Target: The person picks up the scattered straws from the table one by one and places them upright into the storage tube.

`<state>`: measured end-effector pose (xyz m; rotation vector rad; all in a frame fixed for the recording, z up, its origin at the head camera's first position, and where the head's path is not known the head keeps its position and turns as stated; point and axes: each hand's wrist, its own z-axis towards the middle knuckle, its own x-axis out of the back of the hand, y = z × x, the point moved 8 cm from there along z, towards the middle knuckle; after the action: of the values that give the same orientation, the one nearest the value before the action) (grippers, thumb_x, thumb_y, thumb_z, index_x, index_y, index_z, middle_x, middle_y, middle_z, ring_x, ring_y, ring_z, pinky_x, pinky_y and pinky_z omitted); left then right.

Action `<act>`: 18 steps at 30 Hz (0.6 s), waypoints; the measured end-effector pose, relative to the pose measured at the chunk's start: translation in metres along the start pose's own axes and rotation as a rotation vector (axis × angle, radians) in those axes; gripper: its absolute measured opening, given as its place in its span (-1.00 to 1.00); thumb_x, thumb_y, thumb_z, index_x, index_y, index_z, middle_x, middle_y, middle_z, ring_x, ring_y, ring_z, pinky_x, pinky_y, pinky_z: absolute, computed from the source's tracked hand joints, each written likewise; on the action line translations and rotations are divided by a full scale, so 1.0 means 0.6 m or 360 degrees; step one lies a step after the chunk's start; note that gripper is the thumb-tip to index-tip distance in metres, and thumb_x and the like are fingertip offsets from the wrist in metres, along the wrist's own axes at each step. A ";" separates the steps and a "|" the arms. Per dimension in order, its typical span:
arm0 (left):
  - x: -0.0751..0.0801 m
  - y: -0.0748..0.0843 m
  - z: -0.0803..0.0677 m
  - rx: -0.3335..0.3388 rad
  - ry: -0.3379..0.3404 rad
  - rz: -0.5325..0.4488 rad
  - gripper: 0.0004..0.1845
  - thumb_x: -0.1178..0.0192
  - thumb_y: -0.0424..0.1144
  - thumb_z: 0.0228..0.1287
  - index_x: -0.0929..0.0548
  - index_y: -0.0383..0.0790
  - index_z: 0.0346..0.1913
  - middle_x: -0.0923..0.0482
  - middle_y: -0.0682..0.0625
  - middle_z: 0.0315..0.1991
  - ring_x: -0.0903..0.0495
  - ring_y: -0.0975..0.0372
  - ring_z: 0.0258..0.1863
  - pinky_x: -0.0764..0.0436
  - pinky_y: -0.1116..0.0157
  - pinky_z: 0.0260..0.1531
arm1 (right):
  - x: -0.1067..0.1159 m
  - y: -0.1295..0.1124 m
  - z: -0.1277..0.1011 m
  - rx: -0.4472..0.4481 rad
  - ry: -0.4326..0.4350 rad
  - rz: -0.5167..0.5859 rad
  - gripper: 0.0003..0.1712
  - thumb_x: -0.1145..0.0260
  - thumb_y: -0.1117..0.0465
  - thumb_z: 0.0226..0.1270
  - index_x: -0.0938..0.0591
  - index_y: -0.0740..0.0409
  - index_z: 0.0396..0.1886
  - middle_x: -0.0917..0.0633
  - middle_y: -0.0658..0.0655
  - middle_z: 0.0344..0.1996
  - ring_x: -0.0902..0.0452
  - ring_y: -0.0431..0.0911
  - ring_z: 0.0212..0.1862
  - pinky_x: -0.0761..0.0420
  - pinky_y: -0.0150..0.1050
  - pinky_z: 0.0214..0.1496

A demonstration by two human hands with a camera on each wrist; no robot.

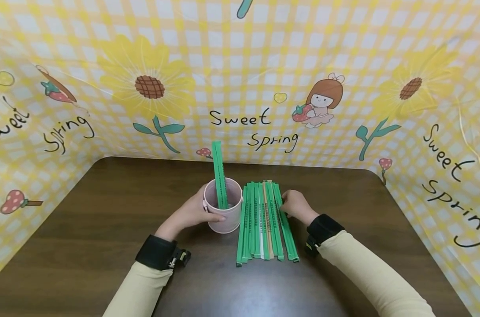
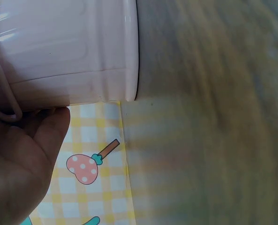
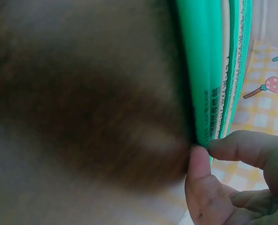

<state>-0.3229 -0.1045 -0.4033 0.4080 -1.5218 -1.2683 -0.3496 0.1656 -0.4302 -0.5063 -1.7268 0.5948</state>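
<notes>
My left hand (image 1: 192,210) holds a pale pink pail (image 1: 226,219) from its left side, thumb across the front. A thin handle shows against the pail (image 2: 63,51) in the left wrist view. Inside it, a pair of chopsticks in a long green wrapper (image 1: 219,174) stands upright and sticks out well above the rim. To the right lies a row of several wrapped chopsticks (image 1: 257,220), mostly green, with printed text. My right hand (image 1: 297,206) is at the row's right edge. Its thumb and fingertip pinch the outermost green chopstick packet (image 3: 199,75).
The dark brown table (image 1: 85,229) extends on both sides of the pail and row. A yellow checked cloth (image 1: 232,70) with flowers and lettering rises along the back and sides. One tan-orange packet (image 1: 268,224) and a white strip (image 1: 261,242) show among the green ones.
</notes>
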 end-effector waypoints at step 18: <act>0.002 -0.001 -0.001 0.0032 0.0020 0.0046 0.18 -0.60 -0.22 0.01 -0.03 -0.33 0.58 -0.30 -0.35 0.41 -0.42 -0.18 0.35 -0.46 -0.19 0.33 | 0.004 0.012 -0.017 -0.0155 -0.0180 0.0421 -0.43 -0.20 0.48 0.40 -0.37 0.60 0.36 -0.47 0.58 0.26 -0.63 0.32 0.09 -0.76 -0.04 0.01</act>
<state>-0.3231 -0.1062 -0.4034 0.4049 -1.5257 -1.2269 -0.3401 0.1737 -0.4310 -0.7911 -1.8163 0.7410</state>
